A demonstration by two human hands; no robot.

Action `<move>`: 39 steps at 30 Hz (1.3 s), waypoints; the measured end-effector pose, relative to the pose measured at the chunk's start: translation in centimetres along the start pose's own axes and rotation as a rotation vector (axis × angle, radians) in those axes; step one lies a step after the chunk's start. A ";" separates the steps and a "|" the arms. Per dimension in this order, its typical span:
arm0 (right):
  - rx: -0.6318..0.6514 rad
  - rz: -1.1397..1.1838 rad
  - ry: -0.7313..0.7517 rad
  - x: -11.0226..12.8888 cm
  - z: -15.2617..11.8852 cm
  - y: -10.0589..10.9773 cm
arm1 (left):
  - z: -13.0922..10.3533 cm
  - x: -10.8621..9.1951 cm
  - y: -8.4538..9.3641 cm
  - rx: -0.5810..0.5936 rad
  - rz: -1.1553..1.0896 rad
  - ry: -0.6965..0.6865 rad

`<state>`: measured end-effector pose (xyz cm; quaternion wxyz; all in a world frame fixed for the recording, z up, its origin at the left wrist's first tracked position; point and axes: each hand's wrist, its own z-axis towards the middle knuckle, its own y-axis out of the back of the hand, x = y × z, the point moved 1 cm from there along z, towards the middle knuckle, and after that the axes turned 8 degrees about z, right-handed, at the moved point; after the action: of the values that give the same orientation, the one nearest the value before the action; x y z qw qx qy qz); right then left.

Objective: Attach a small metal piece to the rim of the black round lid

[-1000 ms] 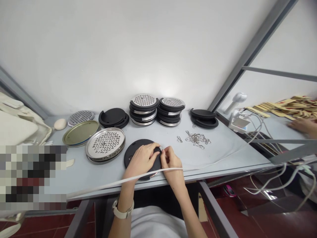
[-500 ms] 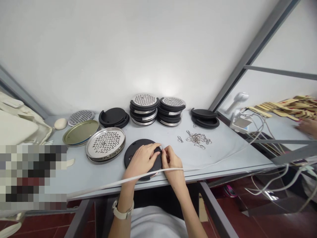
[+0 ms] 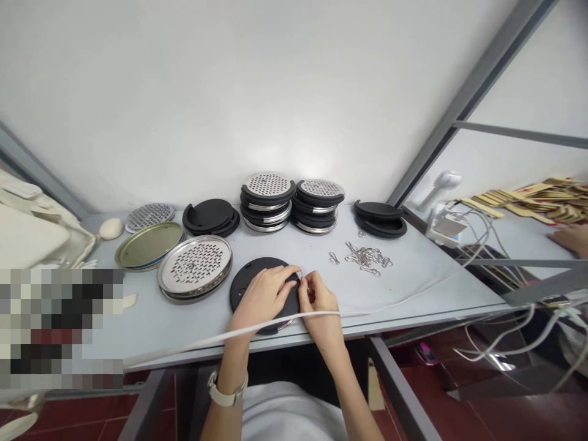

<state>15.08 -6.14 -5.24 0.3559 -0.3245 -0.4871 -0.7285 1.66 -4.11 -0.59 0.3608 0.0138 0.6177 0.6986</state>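
Observation:
A round black disc lies flat near the front edge of the grey table. My left hand rests on top of the disc and presses its right rim. My right hand sits at the disc's right edge and pinches a small metal clip against the rim. The fingertips of both hands meet there. A white band crosses over my left wrist and right hand.
A perforated steel tray and a gold tin lid lie to the left. Stacks of black-and-steel discs stand at the back, black discs to their right. Loose metal clips lie mid-right. Another person's hand works at far right.
My hands have barely shifted on the disc's edge. The other person's hand at the far right has moved further right.

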 end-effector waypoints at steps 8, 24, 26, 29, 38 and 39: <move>-0.004 -0.051 0.020 -0.1 0.0 0.0 | 0.0 0.0 0.0 0.002 -0.005 0.002; -0.022 -0.083 0.034 -0.1 0.0 0.0 | 0.1 -0.3 0.3 0.016 0.004 0.018; -0.018 -0.074 0.031 0.0 0.0 0.0 | 0.1 -0.3 0.3 0.016 0.004 0.017; -0.007 -0.061 0.023 0.0 0.0 0.0 | 0.1 -0.3 0.2 0.014 0.002 0.009; 0.012 -0.035 0.017 0.2 0.1 0.1 | 0.1 -0.3 0.2 0.019 -0.011 0.013; 0.016 -0.034 0.016 0.2 0.1 0.1 | 0.1 -0.3 0.2 0.020 -0.010 0.013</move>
<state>15.08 -6.16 -4.97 0.3500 -0.3076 -0.4956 -0.7330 1.80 -4.19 -0.30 0.3602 0.0098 0.6268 0.6908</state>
